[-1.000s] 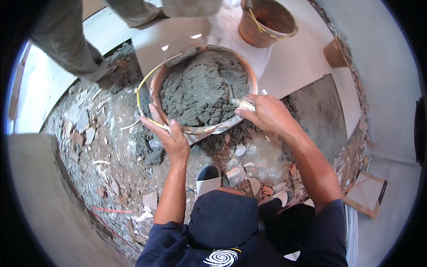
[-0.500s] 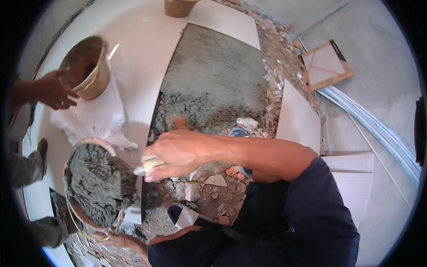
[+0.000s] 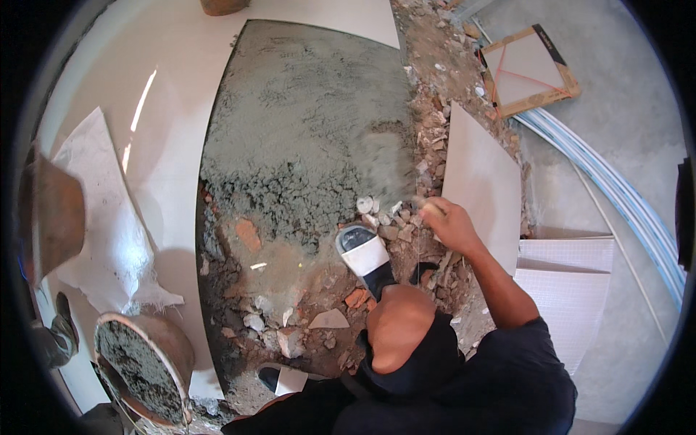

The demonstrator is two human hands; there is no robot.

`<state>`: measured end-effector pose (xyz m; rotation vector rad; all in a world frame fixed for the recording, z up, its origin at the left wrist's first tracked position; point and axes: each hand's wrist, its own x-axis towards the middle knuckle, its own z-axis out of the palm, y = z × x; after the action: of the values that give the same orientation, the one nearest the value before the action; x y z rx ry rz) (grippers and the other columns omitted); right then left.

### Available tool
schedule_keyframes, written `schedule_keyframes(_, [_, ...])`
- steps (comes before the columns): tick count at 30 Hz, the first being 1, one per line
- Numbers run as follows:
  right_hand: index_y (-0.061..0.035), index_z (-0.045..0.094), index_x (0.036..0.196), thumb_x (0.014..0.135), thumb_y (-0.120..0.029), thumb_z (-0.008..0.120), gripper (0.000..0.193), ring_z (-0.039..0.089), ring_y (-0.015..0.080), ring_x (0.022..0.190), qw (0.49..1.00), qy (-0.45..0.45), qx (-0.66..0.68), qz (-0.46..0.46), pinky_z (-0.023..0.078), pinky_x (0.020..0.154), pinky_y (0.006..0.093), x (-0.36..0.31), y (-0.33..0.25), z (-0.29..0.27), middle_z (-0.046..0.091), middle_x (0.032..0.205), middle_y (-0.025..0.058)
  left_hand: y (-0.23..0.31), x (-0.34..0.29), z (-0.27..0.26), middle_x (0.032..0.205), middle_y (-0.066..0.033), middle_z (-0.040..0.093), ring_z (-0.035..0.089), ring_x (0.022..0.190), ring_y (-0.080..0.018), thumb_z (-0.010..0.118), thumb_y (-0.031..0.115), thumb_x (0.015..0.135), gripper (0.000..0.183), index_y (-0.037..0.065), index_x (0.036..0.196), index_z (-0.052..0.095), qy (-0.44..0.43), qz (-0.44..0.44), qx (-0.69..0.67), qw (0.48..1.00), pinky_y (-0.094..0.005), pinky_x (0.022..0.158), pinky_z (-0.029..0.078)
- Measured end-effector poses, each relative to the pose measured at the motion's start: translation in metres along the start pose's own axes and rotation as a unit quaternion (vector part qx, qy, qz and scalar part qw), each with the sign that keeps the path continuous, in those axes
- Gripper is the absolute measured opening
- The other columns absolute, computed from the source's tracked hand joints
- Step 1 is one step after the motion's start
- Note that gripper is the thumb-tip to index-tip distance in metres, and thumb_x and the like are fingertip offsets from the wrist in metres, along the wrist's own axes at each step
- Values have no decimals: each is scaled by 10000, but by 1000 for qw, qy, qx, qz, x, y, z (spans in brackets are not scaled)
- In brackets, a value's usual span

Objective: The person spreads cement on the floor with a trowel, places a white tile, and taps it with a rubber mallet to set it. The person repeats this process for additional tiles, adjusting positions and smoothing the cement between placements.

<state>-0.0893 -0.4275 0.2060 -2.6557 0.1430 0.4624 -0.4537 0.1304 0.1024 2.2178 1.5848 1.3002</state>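
Note:
My right hand (image 3: 448, 223) is closed around the pale handle of a trowel, just above the rubble along the right side of the mortar bed. The blade, smeared by motion, is over the bed's lower right part, where a blurred streak of wet mortar shows. Smooth grey mortar (image 3: 312, 87) covers the far part of the bed; nearer to me it turns lumpy and gives way to bare rubble. At the lower left a bucket (image 3: 177, 348) of wet mortar stands tilted. My left hand is out of sight.
Large pale tiles (image 3: 167, 94) flank the bed on the left, with a white sack (image 3: 109, 210) on them. A second bucket (image 3: 54, 214) is at the left edge, near another person's shoe (image 3: 64, 330). To the right lie a cut tile (image 3: 482, 174), a boxed tile stack (image 3: 529, 69) and blue-white pipes (image 3: 602, 174).
My right hand has swung from the mortar bucket to the bed's right side with the trowel. My left hand has left the view. The other person's hand no longer shows.

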Motion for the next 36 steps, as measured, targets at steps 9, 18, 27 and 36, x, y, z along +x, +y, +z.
schedule_keyframes(9, [-42,364,1366,881,-237,553,556,556,411,1079,978,208,-3,23,458,874,479,99,82,36,495,1244,261,149,53,29,1530,-226,227,272,1405,-354,593,342,926,795,-33,1472,152,-12,227,61,972,-456,1133,279])
schedule_keyframes(18, [-92,571,962,903,-544,515,459,648,338,821,955,-5,-256,-152,519,656,469,194,135,-58,650,904,135,294,28,89,1542,-226,195,239,1419,-358,590,254,942,715,-16,1475,197,-176,421,61,888,-462,1135,266])
schedule_keyframes(27, [-111,581,1021,903,-642,421,568,654,357,853,952,-26,-292,-91,516,696,490,354,158,-66,665,922,161,269,-8,99,1545,-203,203,186,1432,-374,520,269,980,633,39,1490,226,-320,356,155,864,-499,1146,217])
schedule_keyframes(36, [4,566,1204,915,-634,406,718,622,365,960,995,-15,-92,-22,464,848,475,460,140,-110,641,1048,275,244,-18,121,1543,-202,213,141,1443,-376,516,336,974,630,43,1478,276,-337,337,168,863,-549,1154,155])
